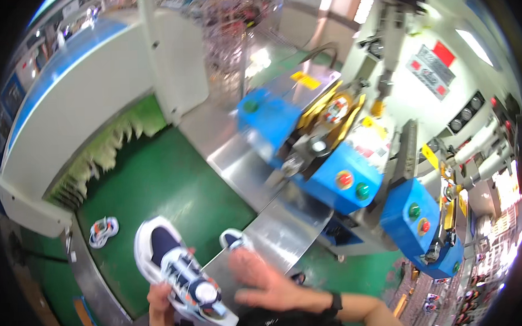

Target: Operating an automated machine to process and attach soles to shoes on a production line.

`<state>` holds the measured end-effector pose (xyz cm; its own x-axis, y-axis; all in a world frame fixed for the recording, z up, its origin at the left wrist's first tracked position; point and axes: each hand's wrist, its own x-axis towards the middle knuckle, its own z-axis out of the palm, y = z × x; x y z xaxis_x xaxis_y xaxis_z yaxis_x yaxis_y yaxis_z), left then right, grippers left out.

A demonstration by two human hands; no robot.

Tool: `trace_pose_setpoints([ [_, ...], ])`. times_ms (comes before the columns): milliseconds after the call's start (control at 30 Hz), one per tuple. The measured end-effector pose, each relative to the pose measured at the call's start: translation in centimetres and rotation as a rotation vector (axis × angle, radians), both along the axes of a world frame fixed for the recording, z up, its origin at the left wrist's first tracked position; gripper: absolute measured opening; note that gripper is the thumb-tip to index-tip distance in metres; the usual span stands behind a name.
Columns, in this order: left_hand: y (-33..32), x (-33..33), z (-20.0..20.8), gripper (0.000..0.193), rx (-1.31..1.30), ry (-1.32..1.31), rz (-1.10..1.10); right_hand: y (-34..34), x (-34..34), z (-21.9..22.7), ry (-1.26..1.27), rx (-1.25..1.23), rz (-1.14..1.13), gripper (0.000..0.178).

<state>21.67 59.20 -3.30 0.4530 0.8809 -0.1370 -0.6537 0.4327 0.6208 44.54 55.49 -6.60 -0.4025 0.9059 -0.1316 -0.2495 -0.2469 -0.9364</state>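
My left hand (159, 300) is closed on the side of a white and navy sneaker (171, 255) with orange accents. The sneaker is tilted, its toe pointing up and away and its laces facing me. My right hand (264, 282) is to the right of it, blurred, thumb apart from the stretched fingers. Just beyond those fingertips a second white and navy sneaker (234, 238) lies by the edge of the metal ledge, partly covered by the hand; whether they touch I cannot tell. Farther left, another sneaker (104, 231) sits on the green conveyor belt (175, 172).
A white tunnel machine (97, 94) with a ragged green curtain spans the belt. Steel plates (286, 225) border the belt on the right. Beyond them stands a machine with blue button boxes (348, 183) and a shoe clamped in its yellow jaws. Shoe racks (473, 299) are at lower right.
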Motion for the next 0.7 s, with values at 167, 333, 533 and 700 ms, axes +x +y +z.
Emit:
trace_pose_setpoints([
  [167,-3.8,12.4,-1.9,0.083,0.079,0.112,0.286,-3.2,6.0,3.5,-0.210,0.273,-0.047,0.082],
  [333,-3.5,24.7,-5.3,0.058,0.250,0.515,0.277,-5.8,17.1,-1.1,0.071,-0.223,-0.399,0.058],
  [533,15.1,34.9,-3.1,0.054,0.692,0.677,0.228,-5.8,25.9,1.8,-0.020,0.029,-0.628,0.060],
  [700,37.6,47.3,-6.8,0.078,0.985,1.359,0.005,0.6,24.8,3.8,-0.002,0.026,-0.798,0.068],
])
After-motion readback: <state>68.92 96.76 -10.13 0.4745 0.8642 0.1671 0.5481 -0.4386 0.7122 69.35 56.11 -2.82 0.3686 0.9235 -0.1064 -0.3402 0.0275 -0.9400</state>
